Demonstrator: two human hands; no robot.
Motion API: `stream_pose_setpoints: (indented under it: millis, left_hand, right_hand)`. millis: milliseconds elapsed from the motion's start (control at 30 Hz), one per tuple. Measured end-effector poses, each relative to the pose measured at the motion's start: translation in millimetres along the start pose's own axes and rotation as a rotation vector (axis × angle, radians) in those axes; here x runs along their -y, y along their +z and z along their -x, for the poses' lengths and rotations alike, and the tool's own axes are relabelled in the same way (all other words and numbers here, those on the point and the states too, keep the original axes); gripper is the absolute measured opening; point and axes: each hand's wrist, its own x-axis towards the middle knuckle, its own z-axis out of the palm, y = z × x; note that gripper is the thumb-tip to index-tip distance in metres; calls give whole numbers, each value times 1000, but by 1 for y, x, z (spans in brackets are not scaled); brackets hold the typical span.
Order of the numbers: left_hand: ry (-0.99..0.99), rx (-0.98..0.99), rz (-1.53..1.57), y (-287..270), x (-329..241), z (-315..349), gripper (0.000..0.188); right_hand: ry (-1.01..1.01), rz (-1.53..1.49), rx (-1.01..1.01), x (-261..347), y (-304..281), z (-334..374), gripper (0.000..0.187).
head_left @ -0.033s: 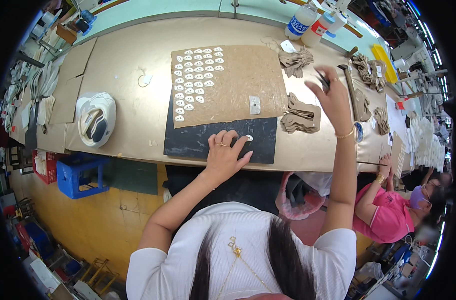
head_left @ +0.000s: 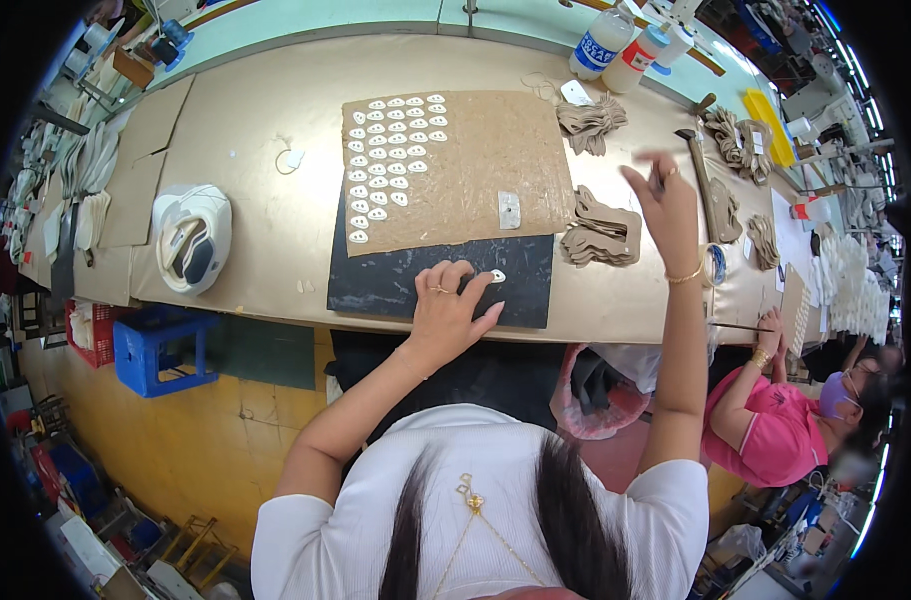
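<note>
My left hand [head_left: 445, 300] rests on the black board [head_left: 375, 283], fingers apart. Its index fingertip touches a small white oval piece [head_left: 497, 276] with dark holes. Raised over the table, my right hand [head_left: 665, 195] has its fingers curled, partly smeared by motion. Something dark shows inside it, too blurred to name. Behind the left hand, a brown sheet [head_left: 495, 150] overlaps the board and carries rows of similar white pieces on its left half. A small clear patch with a metal dot [head_left: 509, 210] lies on the sheet.
Stacks of brown cut pieces [head_left: 603, 230] lie beside the sheet, with a hammer [head_left: 697, 170] further right. Two bottles [head_left: 602, 45] stand at the back. A white roll-shaped item [head_left: 192, 240] sits at left. At right a co-worker in a pink shirt [head_left: 770, 425] works at the table.
My right hand has shifted slightly down and to the right, and its fingers have curled in, so less of the dark thing shows. My left hand stays on the white piece.
</note>
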Motion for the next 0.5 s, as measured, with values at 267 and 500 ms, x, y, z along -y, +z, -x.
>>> stream_pose_setpoints:
  millis: [267,500]
  left_hand:
    - [-99,-199,-77,-27,46,-9,57]
    - [-74,-178,-226,-33,64,3,54]
  right_hand:
    - [-107,-99,-80,-77,56,36,23]
    - [-176,-179,40,-90,86,55,12]
